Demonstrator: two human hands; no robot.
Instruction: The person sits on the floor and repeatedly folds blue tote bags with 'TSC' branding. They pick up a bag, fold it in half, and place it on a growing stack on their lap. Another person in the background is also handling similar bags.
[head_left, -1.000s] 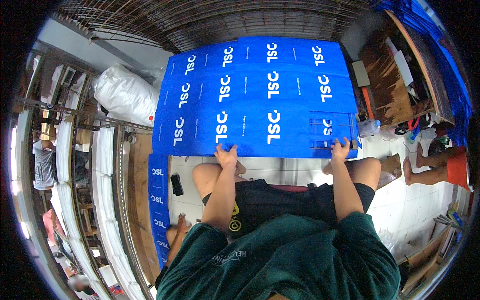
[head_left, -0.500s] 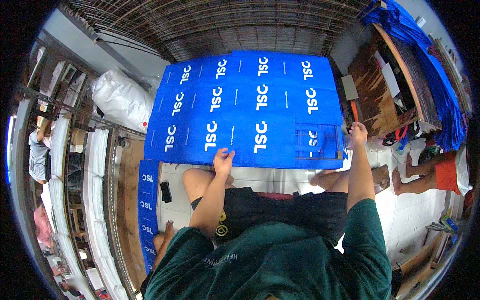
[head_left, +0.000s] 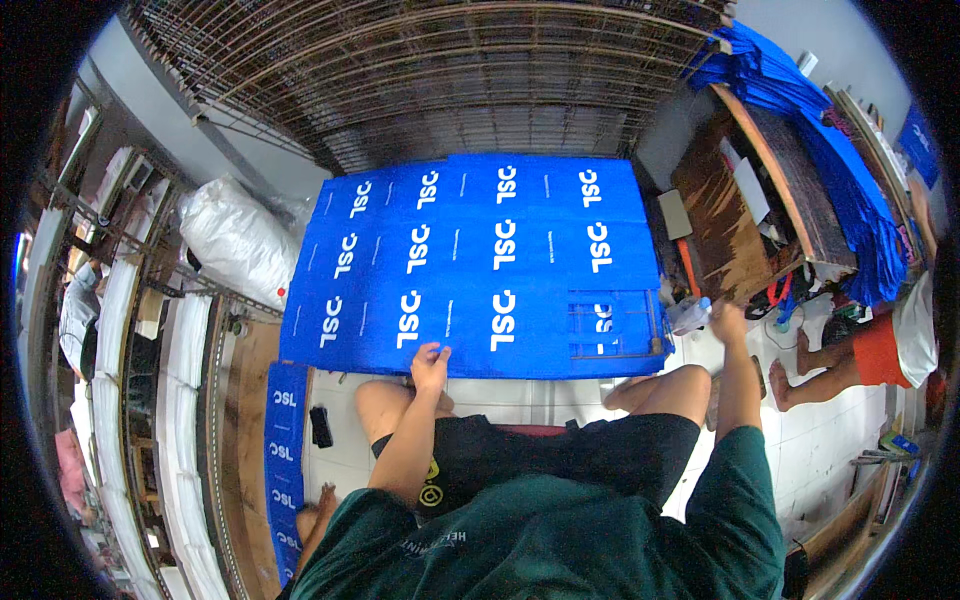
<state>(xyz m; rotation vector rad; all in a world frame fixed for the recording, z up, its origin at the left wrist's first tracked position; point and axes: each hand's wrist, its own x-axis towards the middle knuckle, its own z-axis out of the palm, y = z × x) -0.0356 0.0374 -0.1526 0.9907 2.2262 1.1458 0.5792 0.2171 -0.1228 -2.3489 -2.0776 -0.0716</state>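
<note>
Blue printed sheets [head_left: 470, 268] lie side by side in front of me, covering a low, flat surface with white lettering. A rectangular frame of thin bars [head_left: 615, 325] shows at their near right corner. My left hand [head_left: 430, 368] is at the sheets' near edge, its fingers loosely curled and apart with nothing visible in them. Past the right edge, my right hand [head_left: 731, 322] is closed. A clear plastic bottle [head_left: 687, 318] appears right beside its fingers; whether they grip it is unclear.
A wire rack [head_left: 480, 90] stands at the far side. Left are a white plastic bundle [head_left: 235, 230], shelving [head_left: 185, 420] and a dark phone [head_left: 320, 427]. A wooden cabinet [head_left: 800, 180] with blue cloth stands right. Another person's legs [head_left: 815, 370] are near it.
My view has tilted, so the sheets sit lower in the picture. My right hand has moved outward from the sheets' edge, and the bottle now shows beside it. My left hand stays near the front edge.
</note>
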